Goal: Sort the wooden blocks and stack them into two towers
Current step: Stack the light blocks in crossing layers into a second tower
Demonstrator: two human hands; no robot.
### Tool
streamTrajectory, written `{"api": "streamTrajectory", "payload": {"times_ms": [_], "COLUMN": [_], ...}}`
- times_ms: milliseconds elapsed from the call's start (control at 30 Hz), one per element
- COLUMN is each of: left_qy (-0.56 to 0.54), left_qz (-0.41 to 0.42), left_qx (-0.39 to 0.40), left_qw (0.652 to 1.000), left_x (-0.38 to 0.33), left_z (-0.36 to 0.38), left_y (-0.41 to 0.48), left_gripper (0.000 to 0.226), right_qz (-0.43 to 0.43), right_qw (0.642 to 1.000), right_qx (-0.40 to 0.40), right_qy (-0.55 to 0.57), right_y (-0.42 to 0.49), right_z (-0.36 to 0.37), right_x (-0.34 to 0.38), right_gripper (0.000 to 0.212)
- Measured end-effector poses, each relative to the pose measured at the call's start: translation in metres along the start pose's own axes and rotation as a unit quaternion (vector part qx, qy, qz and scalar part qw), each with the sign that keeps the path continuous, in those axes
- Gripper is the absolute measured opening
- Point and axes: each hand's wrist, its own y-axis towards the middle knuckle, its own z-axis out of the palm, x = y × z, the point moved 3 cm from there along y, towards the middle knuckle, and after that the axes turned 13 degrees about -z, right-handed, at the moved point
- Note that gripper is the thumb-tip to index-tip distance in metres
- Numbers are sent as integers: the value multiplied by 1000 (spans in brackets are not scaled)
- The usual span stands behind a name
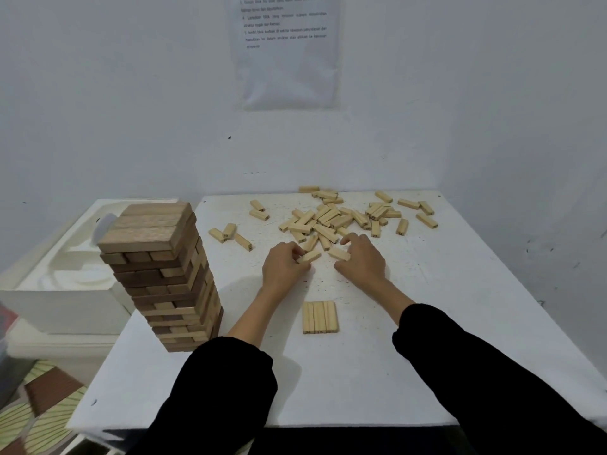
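Head view: left hand (284, 262) pinches 1 small pale wooden block (308, 257); right hand (361, 257) grips another pale block (339, 253), beside the loose pile (328, 218) on the white worktop (427, 323). A sleeve could bump and tip the tall brown wooden tower (164, 277).

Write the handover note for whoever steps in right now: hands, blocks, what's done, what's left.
Left hand grips one small pale block; right hand pinches a second block, both at the near edge of the loose pile.
Large-block tower stands on the table's left side. A flat row of small blocks lies nearer the person.
Done: large tower, it seems; the small one's first layer.
Left: stack the held blocks and the pile onto that row.
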Motion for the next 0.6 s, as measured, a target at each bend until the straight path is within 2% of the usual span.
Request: {"api": "streamTrajectory", "payload": {"times_ms": [167, 267, 433, 600], "left_qy": [-55, -101, -165, -191], "left_qz": [-12, -27, -47, -35], "left_qx": [-63, -89, -118, -123], "left_qw": [996, 991, 978, 973], "left_x": [22, 30, 35, 35], "left_z": [-15, -19, -13, -14], "left_y": [-9, -15, -25, -27], "left_gripper": [22, 19, 17, 17], "right_qz": [-58, -66, -57, -70], "right_qw": [998, 997, 998, 992], "right_qx": [-28, -35, -24, -13], "right_qy": [12, 31, -31, -104], "right_y": [13, 18, 24, 26], "right_z": [3, 10, 23, 26], "right_x": [7, 15, 22, 22], "right_gripper": [25, 17, 19, 36]}}
